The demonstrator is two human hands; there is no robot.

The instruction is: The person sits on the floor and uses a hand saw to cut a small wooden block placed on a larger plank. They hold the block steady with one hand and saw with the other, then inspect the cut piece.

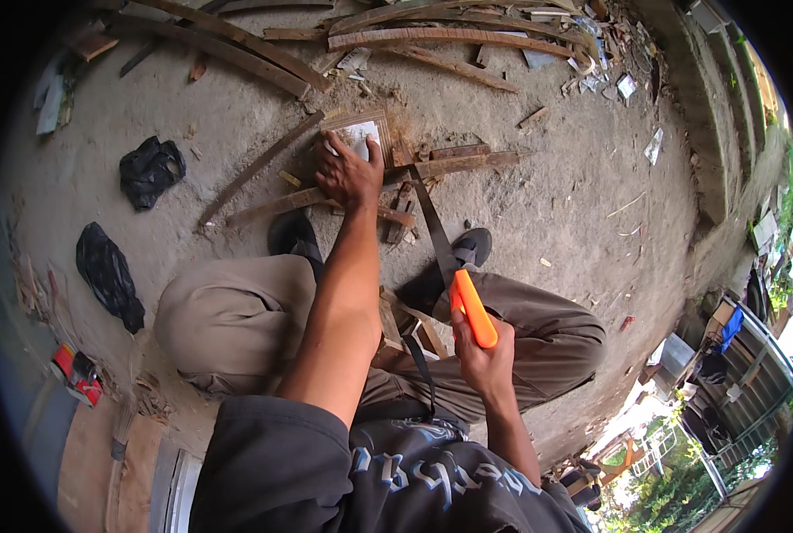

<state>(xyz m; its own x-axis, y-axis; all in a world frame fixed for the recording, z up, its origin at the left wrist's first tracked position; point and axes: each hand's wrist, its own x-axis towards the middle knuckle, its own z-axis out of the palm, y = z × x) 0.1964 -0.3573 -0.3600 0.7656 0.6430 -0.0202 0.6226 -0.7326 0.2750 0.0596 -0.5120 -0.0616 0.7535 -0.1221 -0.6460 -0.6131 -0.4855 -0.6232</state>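
Note:
My right hand [486, 357] is wrapped round the bright orange handle of a handsaw [434, 224]. The saw's dark blade slants up and away to a wooden piece [398, 153], its far end meeting the wood. My left hand [350, 171] bears down on a squarish wooden board [354, 119] with a white sheet on it, fingers bent at the left and thumb at the right. Beneath these lies a long wooden strip [277, 206], crossed by shorter pieces. The fingertips of my left hand are partly hidden.
Curved wooden strips [450, 37] and scraps lie along the far side. Two black plastic bags [152, 171] rest on the left floor, near a red box [77, 375]. Concrete steps [703, 115] rise at the right. Wooden pieces [405, 329] sit between my bent legs.

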